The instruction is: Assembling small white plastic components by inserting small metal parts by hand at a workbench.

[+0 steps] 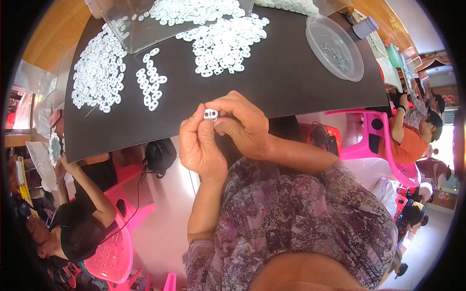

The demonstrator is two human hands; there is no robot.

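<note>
Between the fingertips of both hands is a small white oval plastic piece (210,114) with two dark holes. My left hand (203,140) pinches its left side with thumb and forefinger. My right hand (245,123) grips the other side, its fingers curled over and partly hiding the piece. Just beyond my hands, on the dark table (184,97), lies a loose cluster of similar white pieces (151,82). Larger heaps of them are spread farther off, one heap (99,68) at the left and another heap (225,46) in the middle.
A round clear plastic dish (335,47) at the right holds several small greenish-grey parts. At the far edge stands a clear bin (141,39) with more white pieces. A grey cylindrical container (365,27) is near the dish. Other people sit left and right by pink plastic chairs (110,252).
</note>
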